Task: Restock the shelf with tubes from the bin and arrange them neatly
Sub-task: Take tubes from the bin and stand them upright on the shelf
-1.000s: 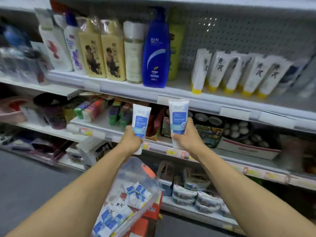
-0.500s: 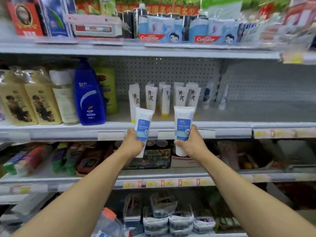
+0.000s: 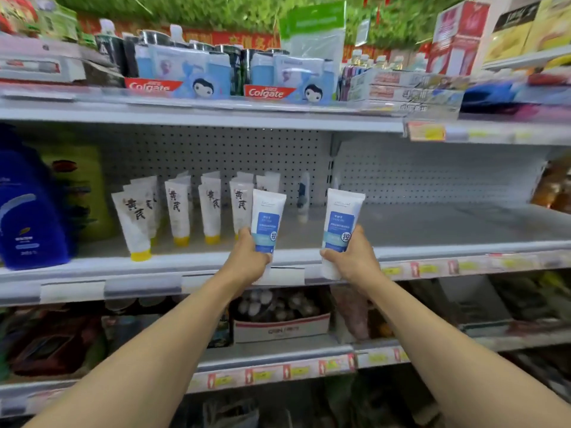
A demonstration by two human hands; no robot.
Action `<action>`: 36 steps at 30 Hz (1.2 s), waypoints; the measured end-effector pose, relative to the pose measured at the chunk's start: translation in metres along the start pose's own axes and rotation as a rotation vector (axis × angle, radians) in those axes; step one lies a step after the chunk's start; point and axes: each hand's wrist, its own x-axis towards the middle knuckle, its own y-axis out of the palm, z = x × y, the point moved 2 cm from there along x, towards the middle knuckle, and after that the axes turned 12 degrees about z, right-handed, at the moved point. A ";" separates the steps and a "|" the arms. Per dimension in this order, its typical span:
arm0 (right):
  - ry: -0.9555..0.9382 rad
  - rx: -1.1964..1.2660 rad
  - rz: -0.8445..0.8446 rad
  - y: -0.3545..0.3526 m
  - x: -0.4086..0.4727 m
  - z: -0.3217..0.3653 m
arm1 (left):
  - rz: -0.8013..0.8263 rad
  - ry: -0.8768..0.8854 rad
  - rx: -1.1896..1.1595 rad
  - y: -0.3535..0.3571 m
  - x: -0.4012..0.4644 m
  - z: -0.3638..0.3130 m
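- Left hand (image 3: 248, 262) wraps the lower part of a white tube with a blue label (image 3: 266, 225); fingers curled round it, cap end hidden in the fist or below it.
- Right hand (image 3: 352, 261) grips a second matching tube (image 3: 341, 225) the same way, low down, crimped end up.
- Both tubes upright, long axis near vertical, tops leaning slightly right. Both are held in the air at the near lip of the middle shelf (image 3: 463, 223), not yet set down.
- Key relation: the bare stretch of shelf lies beyond and above the hands, mostly to the right. The right hand is nearer to that open space.
- The left tube sits just right of the yellow-capped tubes (image 3: 177, 211), and overlaps the rightmost one in view; cannot tell whether they touch.
- Yellow-capped tubes stand cap down in rows on the left half of the shelf. A small lone tube (image 3: 302, 196) stands far back by the pegboard (image 3: 216, 156), between the two hands in view.
- Judgement: placing step under way; the next move likely carries both tubes forward over the lip and sets them cap down, beside the existing row.
- Risk: the left tube could knock the nearest yellow-capped tube as it goes in.
- Bin not in view.
- Blue bottle (image 3: 27, 211) at far left; toothpaste boxes (image 3: 154, 84) on the shelf above.
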 end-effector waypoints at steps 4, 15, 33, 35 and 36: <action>-0.009 0.030 -0.027 -0.029 0.023 -0.015 | -0.028 0.021 -0.037 0.026 0.026 -0.015; 0.016 0.100 -0.022 -0.050 0.085 -0.039 | -0.071 -0.004 -0.010 0.052 0.110 -0.023; 0.105 0.167 -0.103 -0.043 0.193 -0.069 | -0.172 -0.064 0.208 0.067 0.259 0.022; 0.080 0.159 -0.088 -0.042 0.203 -0.070 | -0.221 -0.057 0.260 0.069 0.265 0.023; 0.069 0.105 -0.086 -0.042 0.206 -0.071 | -0.236 -0.059 0.260 0.070 0.269 0.026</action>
